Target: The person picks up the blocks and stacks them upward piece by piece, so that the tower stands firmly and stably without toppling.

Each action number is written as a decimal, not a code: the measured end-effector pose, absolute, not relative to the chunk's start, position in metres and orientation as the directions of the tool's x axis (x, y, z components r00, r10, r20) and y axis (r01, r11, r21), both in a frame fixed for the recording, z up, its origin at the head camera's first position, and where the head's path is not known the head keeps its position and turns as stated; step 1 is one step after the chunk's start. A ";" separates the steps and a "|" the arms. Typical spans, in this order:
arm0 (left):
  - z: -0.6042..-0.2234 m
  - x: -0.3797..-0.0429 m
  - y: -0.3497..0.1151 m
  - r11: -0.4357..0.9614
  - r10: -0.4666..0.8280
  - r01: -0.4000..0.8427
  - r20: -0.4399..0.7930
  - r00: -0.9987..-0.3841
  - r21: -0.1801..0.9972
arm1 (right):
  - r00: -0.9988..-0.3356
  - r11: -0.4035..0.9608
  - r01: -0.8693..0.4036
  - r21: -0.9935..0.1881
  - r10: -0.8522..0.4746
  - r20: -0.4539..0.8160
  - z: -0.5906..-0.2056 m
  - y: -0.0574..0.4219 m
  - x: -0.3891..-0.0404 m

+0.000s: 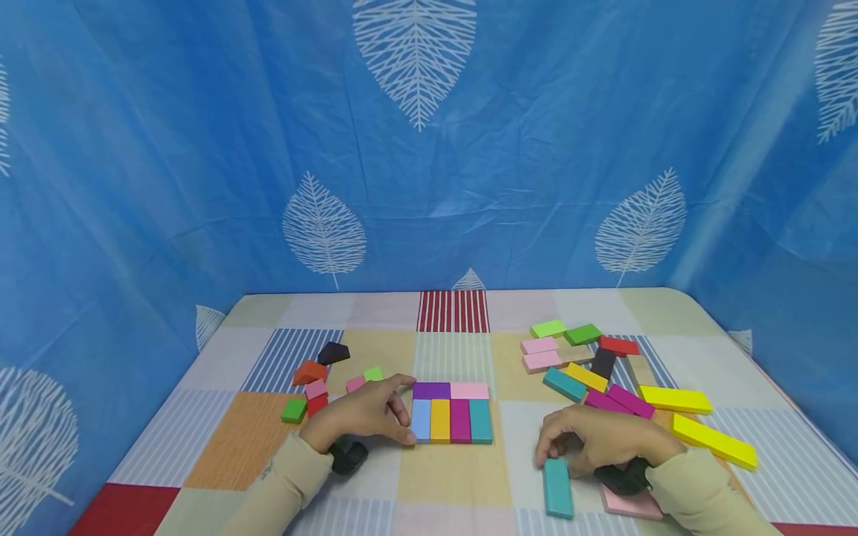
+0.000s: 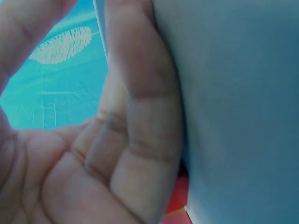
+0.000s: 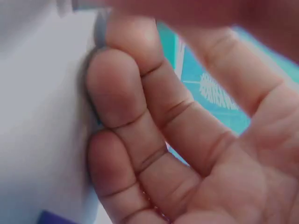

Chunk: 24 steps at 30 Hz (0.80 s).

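Observation:
At the middle of the table lies a flat arrangement of blocks: a purple block [image 1: 431,390] and a light pink one [image 1: 469,390] across the top, with a light blue [image 1: 420,420], an orange-yellow [image 1: 440,421], a magenta [image 1: 459,421] and a teal block [image 1: 480,421] upright below them. My left hand [image 1: 369,408] rests along its left side, loosely bent, thumb at the lower left corner and index finger at the upper. To the right, my right hand [image 1: 606,435] pinches the far end of another teal block [image 1: 558,490] between thumb and fingers. The right wrist view shows its curled fingers [image 3: 117,88] against the cloth.
Several loose blocks, among them a red block [image 1: 618,345] and a long yellow block [image 1: 713,441], are spread at the right. A pink block [image 1: 631,502] lies under the right wrist. Smaller pieces, including a green block [image 1: 293,410] and black piece [image 1: 333,352], lie left.

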State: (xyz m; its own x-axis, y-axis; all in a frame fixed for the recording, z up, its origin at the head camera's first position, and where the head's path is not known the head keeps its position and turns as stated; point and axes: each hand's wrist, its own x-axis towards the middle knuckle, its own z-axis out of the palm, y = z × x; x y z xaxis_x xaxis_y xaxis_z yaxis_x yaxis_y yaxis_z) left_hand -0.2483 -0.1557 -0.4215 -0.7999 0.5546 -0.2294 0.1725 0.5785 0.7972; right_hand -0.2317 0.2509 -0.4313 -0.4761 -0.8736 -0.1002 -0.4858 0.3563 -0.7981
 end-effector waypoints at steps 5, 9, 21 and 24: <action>-0.422 -0.251 -0.159 0.548 0.577 0.140 -0.251 -0.777 0.825 | -0.560 0.389 -0.364 -0.846 -0.817 -0.135 -0.435 0.247 -0.227; -0.423 -0.251 -0.159 0.537 0.583 0.128 -0.257 -0.770 0.834 | -0.564 0.359 -0.343 -0.868 -0.818 -0.116 -0.450 0.248 -0.231; -0.423 -0.250 -0.159 0.549 0.570 0.114 -0.271 -0.776 0.828 | -0.688 0.394 -0.203 -0.896 -0.709 -0.156 -0.438 0.209 -0.209; -0.423 -0.250 -0.159 0.552 0.571 0.121 -0.268 -0.776 0.825 | -0.723 0.401 -0.193 -0.896 -0.675 -0.146 -0.434 0.199 -0.203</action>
